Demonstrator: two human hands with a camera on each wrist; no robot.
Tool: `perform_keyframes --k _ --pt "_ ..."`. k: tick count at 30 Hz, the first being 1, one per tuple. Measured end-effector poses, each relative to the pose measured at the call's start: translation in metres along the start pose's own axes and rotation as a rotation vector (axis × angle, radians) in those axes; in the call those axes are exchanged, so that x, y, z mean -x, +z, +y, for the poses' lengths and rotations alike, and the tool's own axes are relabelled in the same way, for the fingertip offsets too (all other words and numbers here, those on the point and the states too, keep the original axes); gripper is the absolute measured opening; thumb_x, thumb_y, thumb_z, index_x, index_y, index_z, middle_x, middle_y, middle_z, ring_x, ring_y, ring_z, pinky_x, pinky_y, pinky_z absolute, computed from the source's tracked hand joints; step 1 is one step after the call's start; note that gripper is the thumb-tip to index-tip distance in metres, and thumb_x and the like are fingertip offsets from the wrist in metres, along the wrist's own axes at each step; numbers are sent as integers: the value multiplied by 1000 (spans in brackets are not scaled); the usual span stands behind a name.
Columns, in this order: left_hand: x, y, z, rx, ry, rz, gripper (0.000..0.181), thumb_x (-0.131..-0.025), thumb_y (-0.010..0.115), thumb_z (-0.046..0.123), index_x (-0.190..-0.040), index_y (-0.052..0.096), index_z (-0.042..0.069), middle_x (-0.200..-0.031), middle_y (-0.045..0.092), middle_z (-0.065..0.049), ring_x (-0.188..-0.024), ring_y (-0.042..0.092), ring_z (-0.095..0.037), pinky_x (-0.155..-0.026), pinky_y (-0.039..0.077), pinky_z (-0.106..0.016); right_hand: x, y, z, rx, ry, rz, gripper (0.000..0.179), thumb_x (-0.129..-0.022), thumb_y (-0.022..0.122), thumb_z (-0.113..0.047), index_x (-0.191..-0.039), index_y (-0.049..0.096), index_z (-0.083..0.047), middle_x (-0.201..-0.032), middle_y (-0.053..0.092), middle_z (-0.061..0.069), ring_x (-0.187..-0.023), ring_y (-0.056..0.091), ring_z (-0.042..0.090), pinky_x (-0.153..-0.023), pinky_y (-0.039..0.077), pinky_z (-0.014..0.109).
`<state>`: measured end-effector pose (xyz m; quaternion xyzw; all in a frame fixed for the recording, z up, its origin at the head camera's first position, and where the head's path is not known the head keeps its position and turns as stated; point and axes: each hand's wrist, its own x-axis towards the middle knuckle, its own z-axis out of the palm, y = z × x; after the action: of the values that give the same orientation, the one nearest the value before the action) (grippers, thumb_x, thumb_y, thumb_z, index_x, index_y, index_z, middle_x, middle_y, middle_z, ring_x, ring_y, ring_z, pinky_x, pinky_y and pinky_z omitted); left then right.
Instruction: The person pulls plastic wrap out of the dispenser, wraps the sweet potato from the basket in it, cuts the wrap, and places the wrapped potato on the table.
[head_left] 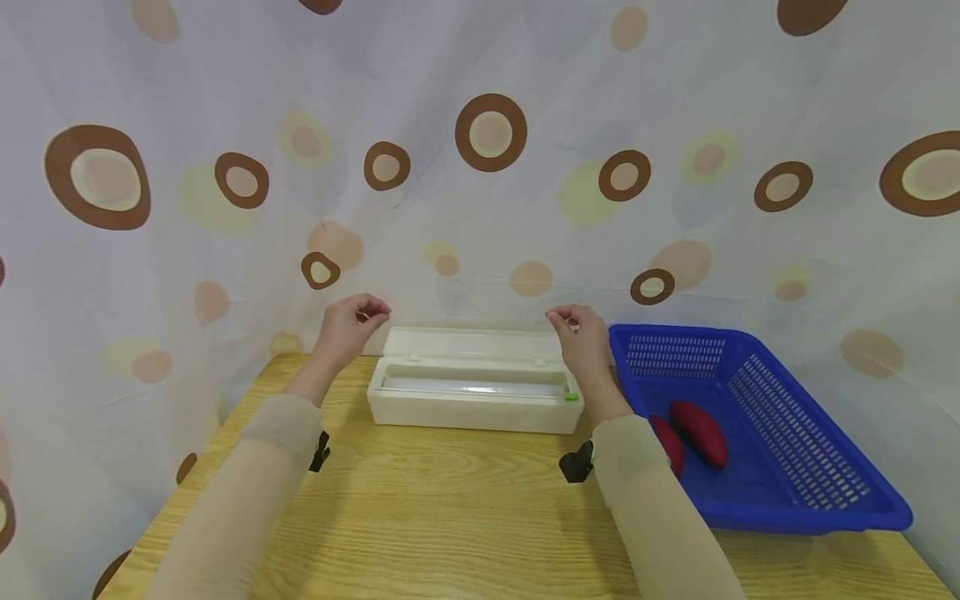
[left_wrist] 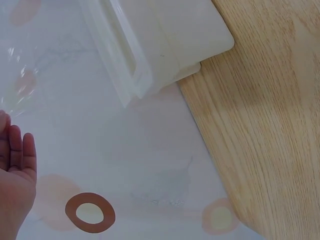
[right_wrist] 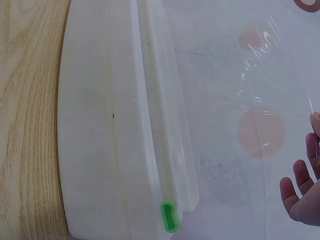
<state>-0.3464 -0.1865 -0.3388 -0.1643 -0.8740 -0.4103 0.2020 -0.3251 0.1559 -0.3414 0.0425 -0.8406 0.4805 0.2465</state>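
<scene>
On the wooden table (head_left: 442, 500) sits a white cling film dispenser (head_left: 472, 412), its lid (head_left: 480, 342) raised at the back and a pale roll (head_left: 480, 387) lying lengthwise inside it. A small green slider (head_left: 571, 397) is at the right end of the dispenser's front edge.

The person in front of the dispenser has both arms stretched out. The left hand (head_left: 349, 325) is up by the dispenser's left end, thumb and forefinger brought together in a pinch on the clear cling film (right_wrist: 262, 45). The right hand (head_left: 587, 337) is raised above the dispenser's right end, its thumb and forefinger likewise gripping the film's edge, the other fingers bent loosely. The film itself is nearly invisible, given away by its shiny creases; it spreads between the two hands, above the dispenser.

To the right of the dispenser stands a blue plastic basket (head_left: 810, 518) with slotted sides. Inside it are two dark red, oblong pieces of produce (head_left: 701, 433), one partly hidden by the right sleeve (head_left: 667, 508). Behind the dispenser hangs a pale curtain (head_left: 435, 75) printed with brown rings and peach and yellow spots.
</scene>
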Motion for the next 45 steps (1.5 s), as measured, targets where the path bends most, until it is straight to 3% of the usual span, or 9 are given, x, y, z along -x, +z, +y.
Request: perform_keyframes --k 21,33,45 --pt "-8 -10 11 -20 15 30 9 -90 64 12 -94 67 4 -93 67 -16 -83 59 -24 -77 50 -36 -13 -3 -11 -8 -7 26 23 -94 59 -20 -98 68 1 -107 61 18 -102 52 30 -88 43 40" --pt "-16 -16 17 -2 42 56 10 -90 64 12 -95 67 4 -94 68 -13 -86 59 -23 -78 49 -34 -17 -8 -21 -34 -9 41 25 -94 59 -23 -100 67 1 -106 60 16 -101 51 26 -84 44 36" --pt "-20 -21 25 2 60 81 9 -90 64 11 -95 66 3 -93 66 -13 -86 59 -23 -78 49 -35 -22 -11 -26 -15 -70 12 25 -98 52 -19 -107 61 3 -106 57 18 -101 51 29 -83 44 38"
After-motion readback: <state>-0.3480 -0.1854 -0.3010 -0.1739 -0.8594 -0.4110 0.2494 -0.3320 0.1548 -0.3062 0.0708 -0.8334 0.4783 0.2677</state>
